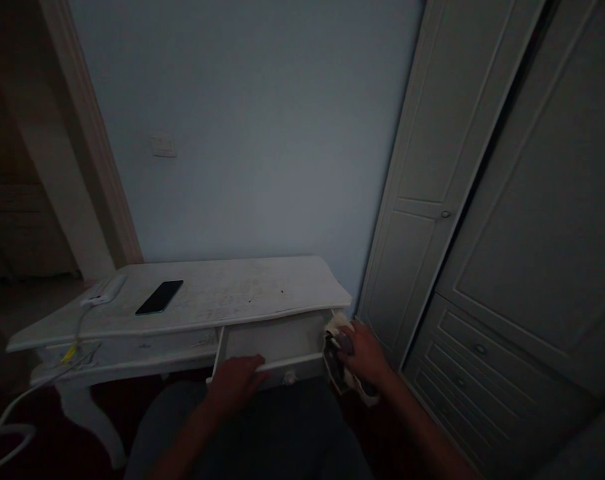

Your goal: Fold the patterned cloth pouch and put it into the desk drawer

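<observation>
A white table (262,283) stands against the wall with its right drawer (277,340) pulled out. My left hand (236,381) grips the left part of the drawer's front edge, fingers over the top. Bunched in my right hand (363,353) is a crumpled cloth (338,327), pale with darker grey parts. The cloth lies against the right side of the drawer and hangs down outside it. A round knob (289,378) shows on the drawer front between my hands. The drawer's bottom looks bare where I can see it.
A dark phone (160,297) and a white power strip (104,291) with a cable lie on the tabletop's left. A white tube frame (12,430) is at lower left. Wardrobe doors (435,220) and drawers (480,349) stand close on the right. My knees are under the drawer.
</observation>
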The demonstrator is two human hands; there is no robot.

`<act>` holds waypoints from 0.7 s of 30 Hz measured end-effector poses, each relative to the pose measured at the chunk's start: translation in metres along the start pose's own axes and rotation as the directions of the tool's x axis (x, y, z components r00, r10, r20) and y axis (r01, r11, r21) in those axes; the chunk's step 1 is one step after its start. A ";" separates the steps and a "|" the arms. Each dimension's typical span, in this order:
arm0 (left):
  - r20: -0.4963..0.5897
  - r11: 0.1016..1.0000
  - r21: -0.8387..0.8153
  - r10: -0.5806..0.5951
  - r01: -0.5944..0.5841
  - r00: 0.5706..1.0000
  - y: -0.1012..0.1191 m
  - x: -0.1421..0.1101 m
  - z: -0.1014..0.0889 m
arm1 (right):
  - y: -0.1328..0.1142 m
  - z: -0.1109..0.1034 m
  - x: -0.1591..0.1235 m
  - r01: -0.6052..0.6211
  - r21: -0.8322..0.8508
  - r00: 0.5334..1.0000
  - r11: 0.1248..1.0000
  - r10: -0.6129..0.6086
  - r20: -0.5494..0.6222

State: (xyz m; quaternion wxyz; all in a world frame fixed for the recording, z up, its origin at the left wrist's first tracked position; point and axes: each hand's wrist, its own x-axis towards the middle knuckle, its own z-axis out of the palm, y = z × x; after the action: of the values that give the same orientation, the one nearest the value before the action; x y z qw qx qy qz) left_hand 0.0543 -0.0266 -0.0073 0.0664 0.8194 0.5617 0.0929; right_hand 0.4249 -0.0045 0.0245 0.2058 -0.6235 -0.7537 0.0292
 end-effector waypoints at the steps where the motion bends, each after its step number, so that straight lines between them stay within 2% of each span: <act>1: 0.034 1.000 0.022 -0.004 0.003 0.999 0.005 0.004 0.000 | -0.008 0.000 0.000 0.051 -0.032 0.998 0.998 -0.051 0.025; 4: 0.057 0.999 0.048 -0.001 -0.001 0.998 0.011 0.009 -0.001 | -0.042 0.009 0.002 0.157 -0.021 0.984 0.987 -0.155 0.086; 10: 0.132 0.993 0.121 -0.026 0.010 0.991 0.010 0.008 -0.009 | -0.138 0.053 0.017 0.358 0.050 0.925 0.932 -0.362 0.112; 12: 0.162 0.990 0.144 -0.015 -0.008 0.987 0.007 0.008 -0.011 | -0.151 0.059 0.022 0.411 0.043 0.902 0.911 -0.413 0.129; 15: 0.168 0.986 0.157 0.034 -0.061 0.985 -0.001 0.006 -0.012 | -0.135 0.053 0.025 0.451 0.073 0.872 0.889 -0.457 0.176; 17: 0.163 0.984 0.157 0.053 -0.079 0.985 -0.008 0.002 -0.012 | -0.105 0.041 0.024 0.447 0.081 0.869 0.891 -0.454 0.194; 21: 0.087 0.982 0.146 0.109 -0.121 0.990 -0.031 -0.009 -0.009 | -0.029 0.017 0.015 0.345 -0.015 0.921 0.938 -0.336 0.198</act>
State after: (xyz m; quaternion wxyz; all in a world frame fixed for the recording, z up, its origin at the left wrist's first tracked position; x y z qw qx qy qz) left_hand 0.0210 -0.0240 -0.0060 0.0208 0.8561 0.5159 0.0217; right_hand 0.3901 0.0070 0.0219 0.1185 -0.4822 -0.8674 0.0342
